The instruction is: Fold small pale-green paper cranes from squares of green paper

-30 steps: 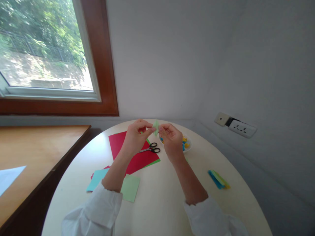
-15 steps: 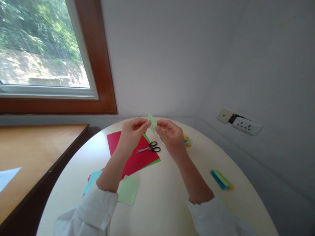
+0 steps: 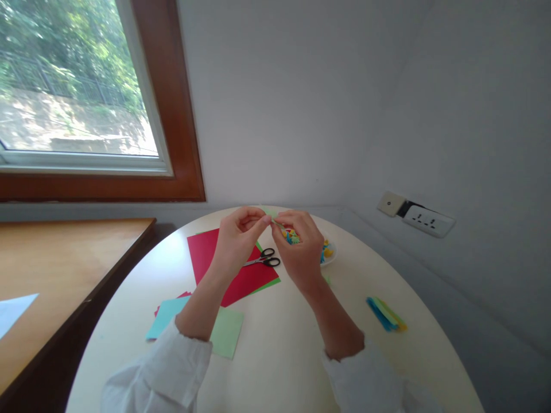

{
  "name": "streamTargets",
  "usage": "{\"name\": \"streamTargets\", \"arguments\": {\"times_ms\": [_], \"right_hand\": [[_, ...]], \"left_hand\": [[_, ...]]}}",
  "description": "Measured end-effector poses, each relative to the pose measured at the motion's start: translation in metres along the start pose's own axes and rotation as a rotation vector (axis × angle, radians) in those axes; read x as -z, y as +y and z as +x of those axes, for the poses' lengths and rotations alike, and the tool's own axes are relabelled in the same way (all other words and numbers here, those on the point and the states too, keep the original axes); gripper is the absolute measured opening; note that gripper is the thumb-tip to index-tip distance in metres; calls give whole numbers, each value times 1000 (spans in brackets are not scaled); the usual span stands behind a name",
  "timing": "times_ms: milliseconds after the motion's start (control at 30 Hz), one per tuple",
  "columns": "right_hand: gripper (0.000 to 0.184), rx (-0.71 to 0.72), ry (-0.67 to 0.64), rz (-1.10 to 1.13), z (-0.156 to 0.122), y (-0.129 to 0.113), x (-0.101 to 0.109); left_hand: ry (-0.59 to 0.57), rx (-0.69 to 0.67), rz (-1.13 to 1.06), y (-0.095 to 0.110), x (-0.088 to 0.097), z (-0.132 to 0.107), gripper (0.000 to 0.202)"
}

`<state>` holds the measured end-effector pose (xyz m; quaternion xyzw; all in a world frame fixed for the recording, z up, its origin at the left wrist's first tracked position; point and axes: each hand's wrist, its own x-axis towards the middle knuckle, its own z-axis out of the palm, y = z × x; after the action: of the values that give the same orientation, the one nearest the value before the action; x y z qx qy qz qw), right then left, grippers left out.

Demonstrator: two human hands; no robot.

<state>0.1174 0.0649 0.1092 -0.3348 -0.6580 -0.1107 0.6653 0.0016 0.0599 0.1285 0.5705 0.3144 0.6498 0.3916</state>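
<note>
Between the fingertips of both hands, above the far part of the table, is a small folded piece of light green paper (image 3: 271,213), mostly hidden by the fingers. My left hand (image 3: 241,234) pinches it from the left, and my right hand (image 3: 298,241) pinches it from the right. Under my left wrist lie a red paper sheet (image 3: 202,252) and black-handled scissors (image 3: 270,261). Behind my right hand stands a white bowl (image 3: 334,257) holding small yellow, blue and green bits.
Light green paper squares (image 3: 228,332) and blue paper (image 3: 166,316) lie near my left forearm. Coloured strips (image 3: 386,314) rest on the right of the round white table (image 3: 279,378). A wooden surface (image 3: 64,258) stands to the left; wall sockets (image 3: 429,221) are at right.
Both hands have shifted slightly to the right, and the folded green paper has tilted so that less of it shows. More of the bowl's contents is visible beside my right hand.
</note>
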Motion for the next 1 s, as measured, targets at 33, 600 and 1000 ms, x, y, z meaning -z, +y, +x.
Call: {"name": "streamTargets", "arguments": {"times_ms": [33, 600, 1000], "right_hand": [[9, 35, -8, 0, 0, -1, 0], [17, -521, -175, 720, 9, -1, 6], [20, -591, -191, 790, 11, -4, 9]], "left_hand": [[6, 3, -15, 0, 0, 0, 19], [-6, 57, -110, 4, 7, 1, 16], [-29, 74, -133, 7, 9, 0, 13]]}}
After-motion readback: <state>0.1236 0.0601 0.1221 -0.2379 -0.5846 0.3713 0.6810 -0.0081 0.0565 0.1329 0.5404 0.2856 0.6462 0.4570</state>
